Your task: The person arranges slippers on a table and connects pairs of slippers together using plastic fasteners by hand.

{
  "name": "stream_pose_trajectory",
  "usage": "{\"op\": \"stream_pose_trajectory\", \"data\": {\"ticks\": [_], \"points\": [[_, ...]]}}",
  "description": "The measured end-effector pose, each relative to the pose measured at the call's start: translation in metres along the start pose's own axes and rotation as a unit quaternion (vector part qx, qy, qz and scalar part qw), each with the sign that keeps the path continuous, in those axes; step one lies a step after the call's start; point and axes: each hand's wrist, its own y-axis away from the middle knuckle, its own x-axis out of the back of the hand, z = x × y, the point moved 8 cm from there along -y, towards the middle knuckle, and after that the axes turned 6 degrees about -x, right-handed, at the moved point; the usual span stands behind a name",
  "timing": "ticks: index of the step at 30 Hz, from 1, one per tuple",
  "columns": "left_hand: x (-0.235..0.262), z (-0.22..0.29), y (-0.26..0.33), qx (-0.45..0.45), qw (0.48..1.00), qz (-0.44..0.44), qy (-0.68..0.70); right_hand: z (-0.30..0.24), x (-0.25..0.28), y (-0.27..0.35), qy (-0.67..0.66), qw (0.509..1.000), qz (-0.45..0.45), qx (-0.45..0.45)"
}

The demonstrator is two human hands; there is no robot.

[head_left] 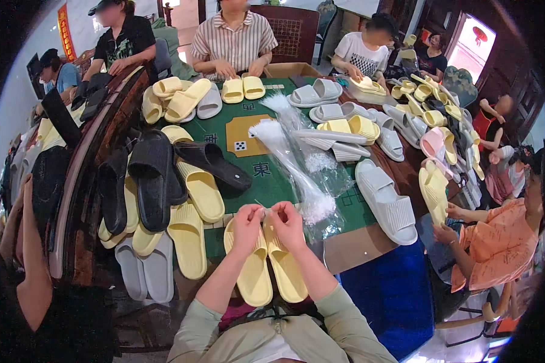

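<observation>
**One yellow pair in hand, heaps of slippers about the bench**

Lowest in the frame, just below centre, the left hand [246, 225] and right hand [287, 222] meet over the toe ends of a pair of pale yellow slippers [269, 266] that lies side by side at the near edge of the bench [351, 245]. Both hands are pinched shut at the fingertips, close together, on something too small to make out; it may be a thin tie or tag, but that is only a judgement. The pair looks mid-way through being joined or tagged.

Just above and right of the hands lie clear plastic bags of white fasteners [297, 163], running toward the centre of the green mat [266, 181].

To the lower left, a heap of yellow, black and grey slippers [157, 206] lies loose; whether these are finished cannot be told. A white slipper pair [386, 199] sits at right of centre.

Farther off, along the upper half, more yellow and grey slippers crowd the bench, and several other people sit round it handling pairs of their own. At right, a person in orange [496, 242] holds a yellow slipper.

The frame's rim is dark and bent, cutting off the far left stacks and the right-hand piles.
</observation>
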Motion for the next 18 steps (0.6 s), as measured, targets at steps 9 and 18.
{"op": "stream_pose_trajectory", "data": {"ticks": [9,18], "points": [[-0.008,-0.004,0.002,-0.004,0.994,-0.080,-0.069,0.005,-0.003,-0.002,0.025,0.999,-0.035,0.001],[0.000,-0.006,-0.005,0.012,0.999,-0.009,0.042,0.005,-0.003,-0.003,-0.012,0.999,-0.036,0.001]]}}
